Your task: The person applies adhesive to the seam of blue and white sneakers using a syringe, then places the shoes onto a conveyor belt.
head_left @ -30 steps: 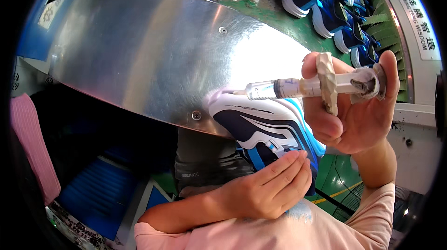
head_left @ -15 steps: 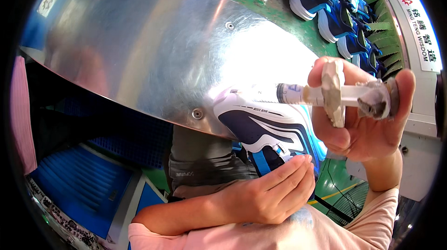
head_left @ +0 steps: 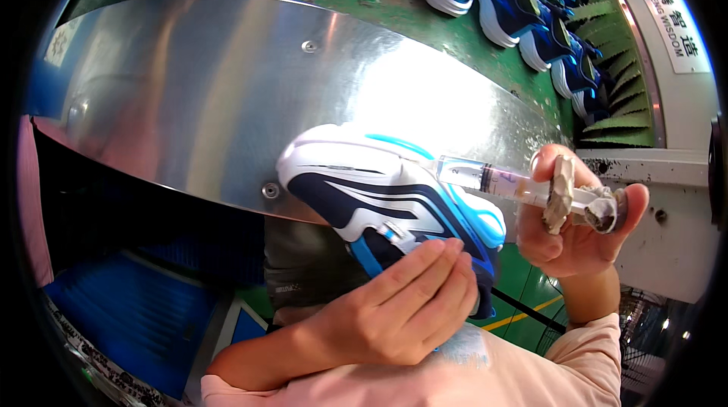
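A white, navy and light-blue sports shoe [head_left: 356, 191] is tilted on its side, its toe over the near edge of the metal table. My left hand [head_left: 413, 305] grips it at the ankle opening, fingers closed on the upper. In my right hand [head_left: 569, 233] is a clear plastic syringe [head_left: 500, 182] with a dark plunger seal. My thumb presses the plunger end, and the fingers curl round a flange built up with a pale, crusty material. The syringe's front end meets the shoe's sole side; its exact tip is hard to make out.
The shiny metal table [head_left: 189, 104] spans the middle, with strong glare. Beyond it, several blue shoes [head_left: 500, 17] stand on a green conveyor [head_left: 353, 9] leading to a machine opening with green strip curtains [head_left: 622, 104]. A blue crate [head_left: 114, 316] sits low at left.
The shoe and both hands have shifted left in the view, and my right hand is lower. The shoe's sole side now shows more. The view itself has moved, with another shoe appearing at upper left.
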`<state>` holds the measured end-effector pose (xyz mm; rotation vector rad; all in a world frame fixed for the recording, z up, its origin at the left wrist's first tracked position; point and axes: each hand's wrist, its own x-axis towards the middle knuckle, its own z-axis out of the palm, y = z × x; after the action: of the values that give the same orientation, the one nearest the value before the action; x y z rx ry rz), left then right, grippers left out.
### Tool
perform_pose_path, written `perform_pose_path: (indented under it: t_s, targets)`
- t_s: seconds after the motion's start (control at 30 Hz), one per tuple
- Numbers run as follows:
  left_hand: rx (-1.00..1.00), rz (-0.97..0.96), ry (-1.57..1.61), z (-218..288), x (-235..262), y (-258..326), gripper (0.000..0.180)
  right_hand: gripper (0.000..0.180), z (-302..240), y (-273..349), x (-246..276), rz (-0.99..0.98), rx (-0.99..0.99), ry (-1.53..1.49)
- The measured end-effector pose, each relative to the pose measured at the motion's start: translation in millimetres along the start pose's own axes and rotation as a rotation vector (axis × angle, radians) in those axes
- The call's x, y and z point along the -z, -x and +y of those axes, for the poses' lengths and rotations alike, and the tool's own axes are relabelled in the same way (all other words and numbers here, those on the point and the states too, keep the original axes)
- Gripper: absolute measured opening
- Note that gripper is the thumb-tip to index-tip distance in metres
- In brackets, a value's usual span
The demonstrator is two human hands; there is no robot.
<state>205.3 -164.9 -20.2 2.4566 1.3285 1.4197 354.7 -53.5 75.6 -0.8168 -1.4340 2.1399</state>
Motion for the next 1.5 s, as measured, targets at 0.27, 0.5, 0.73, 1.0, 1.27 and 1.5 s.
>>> perform_pose_path:
  t_s: [0.27,0.5,0.73,1.0,1.27,1.5]
  targets:
    - [0.032,-0.095,-0.031,-12,31,6,0.015,0.104,35,33,8,0.052,0.055,-0.139]
    - [0.052,-0.134,-0.092,54,-19,-44,0.016,0.104,-5,104,53,0.077,-0.118,-0.146]
    - [0.032,-0.143,-0.155,10,1,-7,0.015,0.107,26,79,25,0.128,-0.199,-0.219]
    - [0.052,-0.142,-0.192,-11,10,-3,0.015,0.099,55,73,28,0.053,-0.047,-0.341]
    - [0.065,-0.215,-0.224,-34,33,-7,0.016,0.103,93,66,43,-0.058,0.165,-0.515]
    - [0.068,-0.383,-0.280,-28,49,-20,0.040,0.105,119,65,57,-0.066,0.246,-0.555]
